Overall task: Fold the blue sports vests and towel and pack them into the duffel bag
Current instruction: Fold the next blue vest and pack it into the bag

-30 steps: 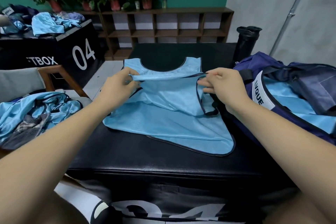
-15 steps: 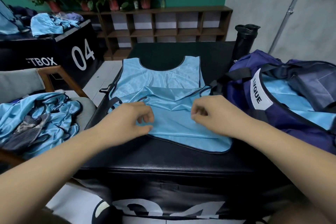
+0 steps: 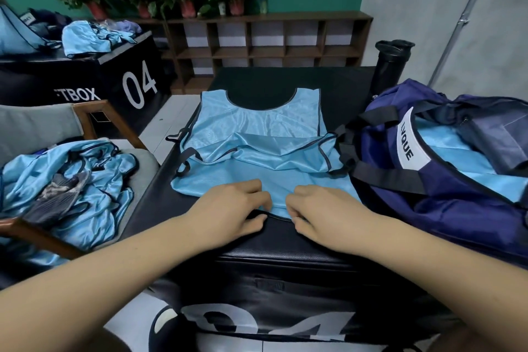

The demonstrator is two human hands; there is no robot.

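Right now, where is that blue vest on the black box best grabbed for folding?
Probably by its near hem, from the near side, one grip either side of the middle. The vest lies flat, neck away, and that trimmed edge is closest; the left hand and right hand pinch it there.

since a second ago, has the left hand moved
Yes. The left hand has come back toward the near edge of the black box, from the middle of the vest to its near hem.

A sky-blue vest (image 3: pixel 257 134) trimmed in dark navy lies on a black box (image 3: pixel 285 243) beside a navy bag (image 3: pixel 445 203).
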